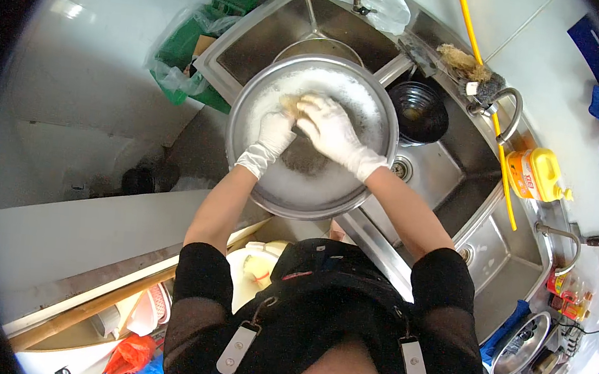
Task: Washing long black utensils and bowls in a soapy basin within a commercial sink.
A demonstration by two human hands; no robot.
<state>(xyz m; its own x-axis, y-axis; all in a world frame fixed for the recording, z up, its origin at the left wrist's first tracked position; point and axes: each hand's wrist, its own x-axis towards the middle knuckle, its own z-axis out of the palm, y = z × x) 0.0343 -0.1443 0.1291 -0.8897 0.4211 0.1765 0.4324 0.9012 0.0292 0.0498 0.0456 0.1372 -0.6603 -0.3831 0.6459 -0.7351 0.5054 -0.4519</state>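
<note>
Both my hands wear white gloves and are inside a wide, round metal basin (386, 134) with white suds and cloudy water in it. A small yellowish-tan thing (290, 104) shows between my fingertips; its kind is unclear. My left hand (274, 135) has its fingers closed at the near side of this thing. My right hand (330, 127) reaches across from the right, fingers bent round against the same thing and thumb below them. Part of the basin's bottom shows darker below my hands.
The basin sits over the sink's corner, partly covering a round pot (319, 46). A black bowl (418, 113) stands in the right sink (428, 177). A faucet (513, 109), yellow hose (502, 165) and yellow jug (536, 173) line the right. A green bin (171, 69) stands left.
</note>
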